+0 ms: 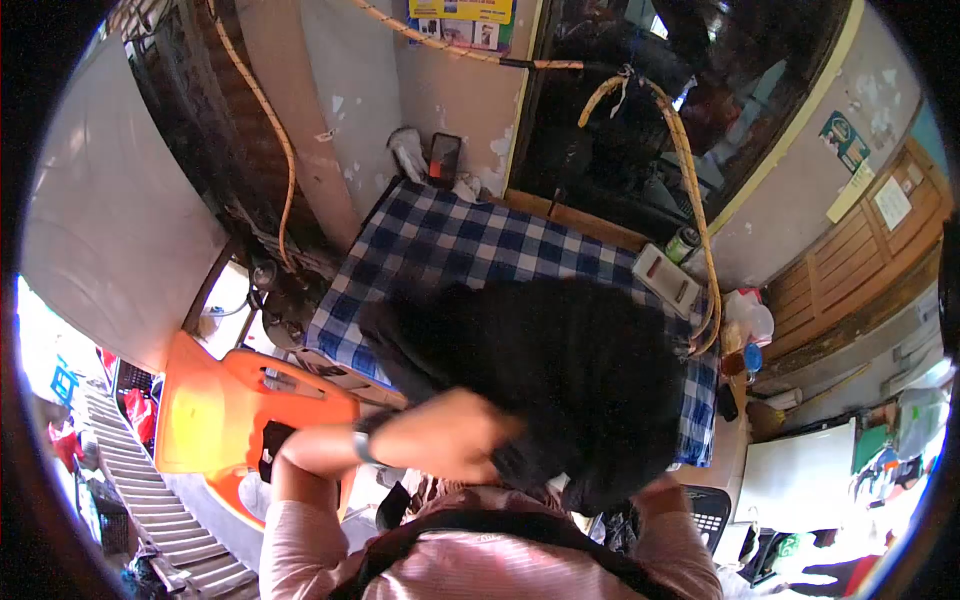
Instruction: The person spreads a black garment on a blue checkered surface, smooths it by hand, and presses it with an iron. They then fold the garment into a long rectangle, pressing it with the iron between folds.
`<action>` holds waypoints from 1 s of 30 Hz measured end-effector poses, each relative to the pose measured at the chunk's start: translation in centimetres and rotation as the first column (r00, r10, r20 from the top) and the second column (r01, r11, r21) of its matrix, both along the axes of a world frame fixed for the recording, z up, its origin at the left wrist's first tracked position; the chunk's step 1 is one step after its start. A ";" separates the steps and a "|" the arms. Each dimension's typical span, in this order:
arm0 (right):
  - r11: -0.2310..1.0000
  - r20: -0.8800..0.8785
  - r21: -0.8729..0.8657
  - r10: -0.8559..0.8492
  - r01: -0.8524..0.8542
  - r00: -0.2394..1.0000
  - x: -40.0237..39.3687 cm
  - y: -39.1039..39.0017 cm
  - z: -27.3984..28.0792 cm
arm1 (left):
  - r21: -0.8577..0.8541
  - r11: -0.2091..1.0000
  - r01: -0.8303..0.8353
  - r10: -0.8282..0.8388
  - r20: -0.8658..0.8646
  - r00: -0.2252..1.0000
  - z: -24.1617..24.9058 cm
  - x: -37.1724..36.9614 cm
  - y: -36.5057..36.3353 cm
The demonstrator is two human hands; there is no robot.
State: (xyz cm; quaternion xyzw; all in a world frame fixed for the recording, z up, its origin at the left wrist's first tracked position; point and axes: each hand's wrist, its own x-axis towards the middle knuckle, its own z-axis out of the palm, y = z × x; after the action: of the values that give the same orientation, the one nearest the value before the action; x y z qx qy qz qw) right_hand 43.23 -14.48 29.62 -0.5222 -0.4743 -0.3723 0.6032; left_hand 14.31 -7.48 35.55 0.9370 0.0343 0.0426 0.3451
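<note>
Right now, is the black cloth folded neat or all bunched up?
Bunched up: the black cloth makes a loose, uneven mound, gathered at the left hand.

Matt black cloth (560, 370); glossy orange plastic chair (230, 400).

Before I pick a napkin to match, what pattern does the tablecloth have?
Blue and white checks on the tablecloth, best seen in the head view.

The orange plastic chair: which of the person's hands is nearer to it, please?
Left: the left hand, at the bunched black fabric, is to the right of the chair. The right hand is hidden by the fabric; its forearm shows farther to the right.
</note>
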 end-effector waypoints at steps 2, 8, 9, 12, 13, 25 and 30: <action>0.921 -0.173 -0.294 0.212 -0.256 0.962 -3.2 1.1 -4.7 | -0.259 0.883 0.391 -0.366 0.139 0.920 -4.8 0.8 -2.8; 0.738 -0.404 -0.459 0.323 -0.495 0.856 -5.9 1.0 -9.9 | -0.184 0.969 0.163 -0.126 0.195 0.973 -4.1 -3.0 0.8; 0.737 -0.407 -0.455 0.327 -0.500 0.853 -5.9 1.1 -10.0 | -0.029 0.994 -0.109 0.113 0.198 0.974 -3.9 -2.4 0.9; 0.756 -0.402 -0.425 0.336 -0.498 0.852 -5.8 1.0 -9.5 | -0.710 0.703 0.040 -0.136 -0.079 0.987 -8.4 1.5 -1.9; 0.759 -0.402 -0.418 0.339 -0.500 0.851 -5.8 1.2 -9.3 | -0.584 0.751 0.309 -0.375 0.007 0.927 -12.0 4.9 -3.7; 0.873 -0.364 -0.263 0.304 -0.410 0.881 -3.4 -1.3 -5.0 | -0.232 0.566 -0.791 0.703 0.637 0.316 -20.6 8.3 7.8; 0.866 -0.374 -0.270 0.310 -0.422 0.874 -3.9 -1.2 -6.0 | -0.705 0.313 -0.637 0.625 0.658 -0.420 -12.6 5.2 12.2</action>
State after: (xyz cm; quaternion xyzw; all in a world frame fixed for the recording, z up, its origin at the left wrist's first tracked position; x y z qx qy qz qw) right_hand 39.33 -15.64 23.66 -0.5712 -0.5195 -0.0718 0.6314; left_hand 19.52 4.69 22.99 0.4601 0.3583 0.7928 0.1772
